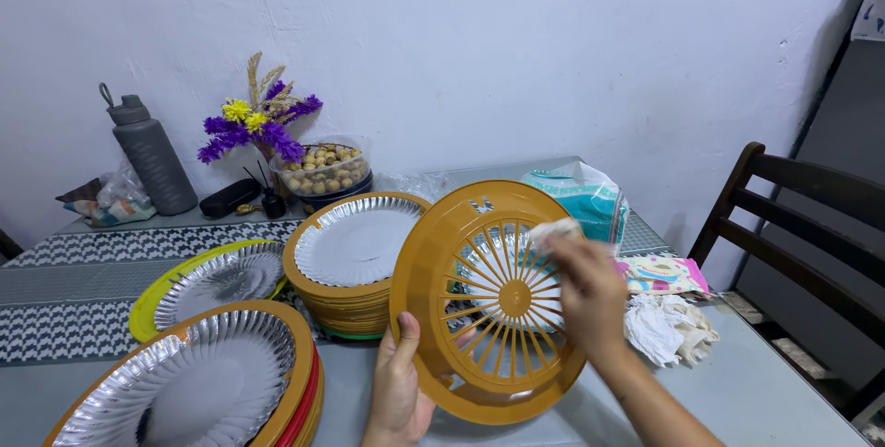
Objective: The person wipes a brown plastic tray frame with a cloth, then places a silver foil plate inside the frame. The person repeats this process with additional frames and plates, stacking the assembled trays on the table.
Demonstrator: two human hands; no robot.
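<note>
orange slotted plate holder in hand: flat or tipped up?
Tipped up: the orange slotted plastic plate holder stands on edge, left hand gripping its rim.

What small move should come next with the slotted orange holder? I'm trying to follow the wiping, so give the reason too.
Probably sweep the white cloth down across the lower spokes. The right hand presses it near the upper rim of the orange plate holder, which the left hand holds tilted up by its bottom edge, so the lower slots look untouched.
</note>
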